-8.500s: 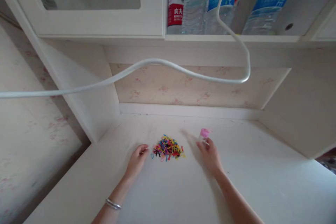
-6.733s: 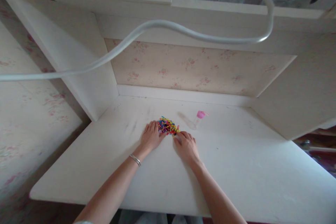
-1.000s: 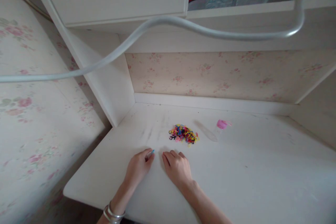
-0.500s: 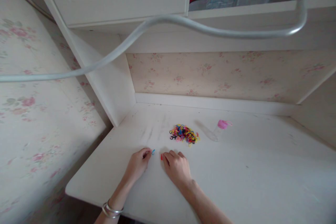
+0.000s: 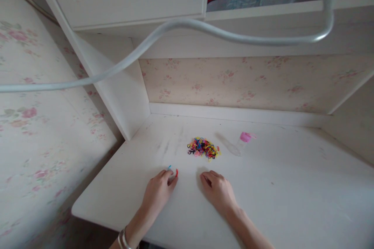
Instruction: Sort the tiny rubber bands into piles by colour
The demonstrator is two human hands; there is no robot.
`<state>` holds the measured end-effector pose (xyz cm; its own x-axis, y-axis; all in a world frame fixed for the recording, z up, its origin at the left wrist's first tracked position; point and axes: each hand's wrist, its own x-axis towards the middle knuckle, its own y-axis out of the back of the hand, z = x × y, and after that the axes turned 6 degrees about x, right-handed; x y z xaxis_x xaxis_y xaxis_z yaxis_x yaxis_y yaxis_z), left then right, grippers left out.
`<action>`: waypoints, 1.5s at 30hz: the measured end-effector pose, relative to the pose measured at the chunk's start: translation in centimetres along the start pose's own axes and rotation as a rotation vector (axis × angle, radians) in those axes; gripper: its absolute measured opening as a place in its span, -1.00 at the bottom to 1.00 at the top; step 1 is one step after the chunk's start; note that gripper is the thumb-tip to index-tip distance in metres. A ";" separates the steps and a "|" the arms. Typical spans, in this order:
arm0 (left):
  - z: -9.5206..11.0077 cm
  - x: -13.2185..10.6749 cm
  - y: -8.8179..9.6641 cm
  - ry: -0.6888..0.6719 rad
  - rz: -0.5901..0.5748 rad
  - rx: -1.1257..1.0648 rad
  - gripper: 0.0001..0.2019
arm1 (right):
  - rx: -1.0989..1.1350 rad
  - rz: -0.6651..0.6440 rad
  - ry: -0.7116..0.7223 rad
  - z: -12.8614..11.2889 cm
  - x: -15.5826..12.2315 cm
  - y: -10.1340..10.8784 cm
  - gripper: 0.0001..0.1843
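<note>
Left fingers (image 5: 174,182) touching red band (image 5: 177,172), long axis pointing forward.

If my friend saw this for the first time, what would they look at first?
Probably the pile of colorful little bands, on the white desk beyond the left hand and right hand. The thick white cable sweeping across the upper view might catch the eye next. The pink-topped container is to the right of the pile.

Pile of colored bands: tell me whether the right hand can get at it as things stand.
Probably yes: the right hand is close to the pile of colored bands, on its near side, with nothing visible between them.
</note>
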<state>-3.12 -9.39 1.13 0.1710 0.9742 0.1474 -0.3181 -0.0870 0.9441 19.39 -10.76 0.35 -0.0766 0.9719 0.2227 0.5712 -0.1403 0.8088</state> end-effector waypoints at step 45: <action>4.3 10.0 -0.6 0.005 -0.118 0.060 -0.69 | 0.216 -0.007 -0.082 3.7 -0.9 2.7 -0.67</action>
<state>2.78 -0.48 3.32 0.1996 0.9793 0.0335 -0.2398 0.0157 0.9707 24.04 -11.34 0.31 -0.0195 0.9861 0.1653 0.7332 -0.0983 0.6729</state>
